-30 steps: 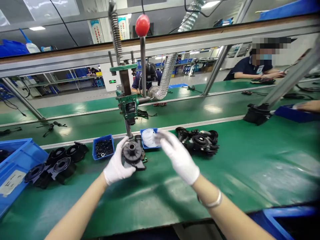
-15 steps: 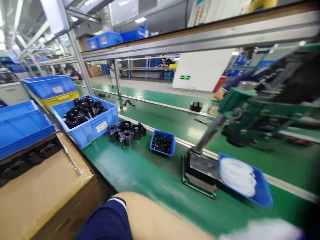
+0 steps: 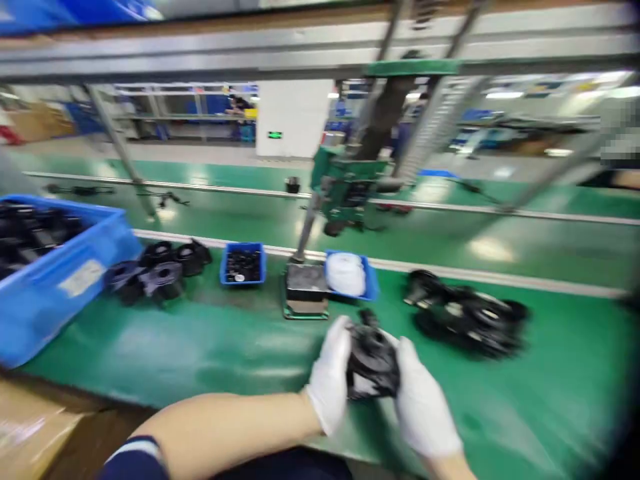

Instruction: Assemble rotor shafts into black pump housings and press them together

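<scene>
Black housing in both hands, off the press

Black housing [image 3: 373, 363] sits clamped between the gloved left hand [image 3: 330, 383] and right hand [image 3: 425, 407], held over the green bench [image 3: 210, 347] in front of the press base [image 3: 306, 292], which stands bare. Looks mid-cycle: a pile of black parts [image 3: 467, 313] lies to the right, a smaller group [image 3: 160, 270] and a full blue crate [image 3: 55, 280] to the left. Heavy blur; can't tell if the white ring from the tray [image 3: 349, 275] is fitted.

Left hand [image 3: 330, 380] and right hand [image 3: 425, 407]: white fabric gloves, cuffs ending at the wrists. Forearms bare. Left upper arm: short navy sleeve, white-trimmed hem.
</scene>
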`<act>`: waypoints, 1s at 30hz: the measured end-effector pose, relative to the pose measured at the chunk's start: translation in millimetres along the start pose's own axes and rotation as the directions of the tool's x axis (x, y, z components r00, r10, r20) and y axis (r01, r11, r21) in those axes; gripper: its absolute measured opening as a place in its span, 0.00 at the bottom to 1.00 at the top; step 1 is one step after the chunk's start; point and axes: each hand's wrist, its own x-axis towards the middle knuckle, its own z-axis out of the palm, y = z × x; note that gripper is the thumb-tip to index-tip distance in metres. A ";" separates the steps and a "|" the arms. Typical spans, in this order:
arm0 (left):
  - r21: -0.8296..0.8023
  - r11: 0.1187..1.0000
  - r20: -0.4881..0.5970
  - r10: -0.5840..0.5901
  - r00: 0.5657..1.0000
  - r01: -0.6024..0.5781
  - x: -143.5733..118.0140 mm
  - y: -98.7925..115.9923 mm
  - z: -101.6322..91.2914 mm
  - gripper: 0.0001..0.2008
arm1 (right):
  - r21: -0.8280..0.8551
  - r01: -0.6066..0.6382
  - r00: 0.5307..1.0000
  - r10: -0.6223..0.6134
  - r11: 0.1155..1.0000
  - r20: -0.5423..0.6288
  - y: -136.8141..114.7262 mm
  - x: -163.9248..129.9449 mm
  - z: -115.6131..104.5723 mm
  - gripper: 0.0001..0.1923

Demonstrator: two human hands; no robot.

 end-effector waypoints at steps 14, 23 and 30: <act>-0.031 0.947 0.039 0.322 0.946 -0.321 3.9 -58.4 -18.6 0.24 | -0.607 0.242 0.922 -0.375 0.757 -0.100 19.1 -45.2 -19.4 0.41; -0.114 0.965 0.118 0.248 0.962 -0.235 2.3 -47.2 -31.6 0.22 | -0.871 -0.007 0.958 -0.246 0.491 -0.147 27.3 -37.3 -81.4 0.40; -0.478 0.872 0.164 -0.027 0.986 0.103 2.5 -55.1 -21.6 0.23 | -0.730 -0.542 0.829 0.120 0.416 -0.547 20.6 35.7 -219.5 0.31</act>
